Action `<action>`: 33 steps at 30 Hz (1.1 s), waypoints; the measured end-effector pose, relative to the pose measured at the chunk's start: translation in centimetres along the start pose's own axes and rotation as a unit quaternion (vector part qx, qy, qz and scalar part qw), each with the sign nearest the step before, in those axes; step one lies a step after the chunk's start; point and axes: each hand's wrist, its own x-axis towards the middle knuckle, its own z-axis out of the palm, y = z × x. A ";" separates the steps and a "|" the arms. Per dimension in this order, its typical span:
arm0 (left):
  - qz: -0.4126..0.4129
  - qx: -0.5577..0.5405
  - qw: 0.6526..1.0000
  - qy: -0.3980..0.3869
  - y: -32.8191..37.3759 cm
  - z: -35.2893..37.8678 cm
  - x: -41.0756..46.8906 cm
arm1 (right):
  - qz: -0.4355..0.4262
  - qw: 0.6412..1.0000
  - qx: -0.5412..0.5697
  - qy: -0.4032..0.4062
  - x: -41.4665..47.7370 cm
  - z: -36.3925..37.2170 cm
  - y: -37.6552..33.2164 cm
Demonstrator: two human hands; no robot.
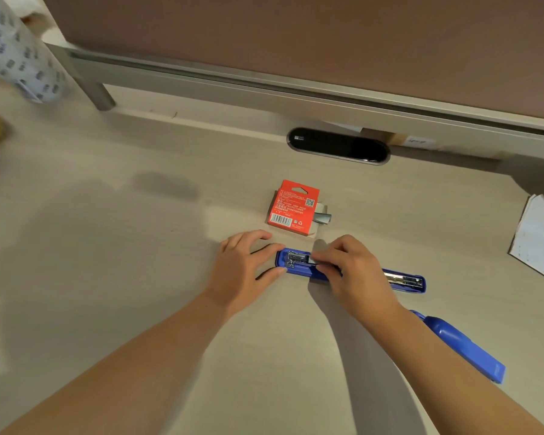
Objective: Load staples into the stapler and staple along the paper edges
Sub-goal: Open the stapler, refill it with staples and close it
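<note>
Right hand [352, 265]: fingertips pinched together on what looks like a strip of staples [314, 261], lowering it into the open stapler [299, 264] — the landmark for all that follows.
Left hand [248, 265]: fingers spread apart, thumb and forefinger braced against the stapler's left end, gripping nothing.
Stapler: lies flat on the counter [123, 246], opened out full length; the metal channel shows at its left end, the far end [405, 281] shows right of the right hand.
Step in hand: seating the strip in the channel, as I judge it.
Doing it well: keep the strip level and legs down, press the base steady with the left hand, slide rather than force — a tilted strip is likely to jam.
Staple box [292, 205]: red, just behind the stapler, more strips showing at its right side.
Second stapler [465, 346]: blue, nearer the person and to the right.
Paper [537, 237]: well to the right of the stapler, at the counter's edge.
</note>
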 end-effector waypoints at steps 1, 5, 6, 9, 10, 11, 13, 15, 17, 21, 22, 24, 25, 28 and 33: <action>0.001 0.004 1.000 -0.004 0.0 -0.1 0.0 | 0.001 1.000 -0.002 -0.005 0.1 0.0 -0.1; 0.000 0.010 1.000 -0.014 0.0 -0.1 0.0 | -0.014 0.999 -0.024 -0.016 0.1 0.1 -0.3; -0.001 0.010 1.000 -0.015 0.0 -0.2 0.0 | -0.019 0.999 -0.026 -0.017 0.1 0.1 -0.4; -0.002 0.014 1.000 -0.018 0.0 -0.2 0.0 | -0.030 0.999 -0.016 -0.021 0.3 -0.3 -0.2; -0.003 0.015 1.000 -0.020 0.0 -0.3 0.0 | -0.035 0.999 -0.013 -0.024 0.4 -0.4 -0.1; -0.005 0.015 1.000 -0.021 0.0 -0.2 -0.1 | -0.040 0.999 -0.011 -0.025 0.3 -0.5 0.0; -0.006 0.014 1.000 -0.019 0.0 -0.2 -0.1 | -0.042 0.999 -0.010 -0.026 0.3 -0.6 0.0; -0.004 0.013 1.000 -0.020 0.0 -0.2 -0.1 | -0.040 0.999 -0.008 -0.026 0.4 -0.6 0.0; -0.002 0.016 1.000 -0.020 0.0 -0.2 -0.1 | -0.040 0.999 -0.003 -0.028 0.5 -0.4 0.0; -0.009 0.013 1.000 -0.020 0.0 -0.1 -0.1 | -0.036 0.999 0.014 -0.035 1.1 -0.3 -0.5; -0.009 0.012 1.000 -0.021 0.0 -0.1 -0.1 | -0.039 0.999 0.021 -0.028 1.1 -0.4 -0.5; -0.008 0.012 1.000 -0.021 -0.1 0.0 -0.1 | -0.037 0.999 0.031 -0.013 0.9 -0.5 -0.6; -0.008 0.013 1.000 -0.022 -0.1 0.0 -0.1 | -0.032 0.999 0.030 -0.014 0.8 -0.6 -0.6; -0.009 0.011 1.000 -0.023 -0.1 0.0 -0.1 | -0.026 0.999 0.012 -0.022 0.6 -0.3 -0.5; -0.011 0.003 1.000 -0.020 -0.2 0.0 0.0 | -0.021 1.000 0.010 -0.004 0.6 0.1 -0.5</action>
